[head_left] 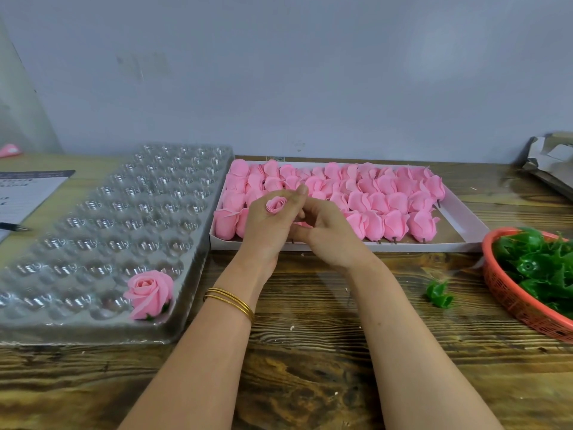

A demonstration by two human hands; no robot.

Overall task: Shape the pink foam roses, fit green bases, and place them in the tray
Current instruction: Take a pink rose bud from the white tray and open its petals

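Now, centre frame, our left hand [266, 226] grips a pink rose [276, 204] in curled fingers; right hand [330, 235] pinches its lower petals.

We count one clear blister tray [93, 335] with one finished rose [150, 293]. One rosebud [276, 204] in hand. One white box [341, 247] of unshaped foam roses [393, 200], too overlapped to count exactly. One orange basket [508, 293], one loose green base [438, 294], three gold bangles [229, 301], one pen [14, 226].
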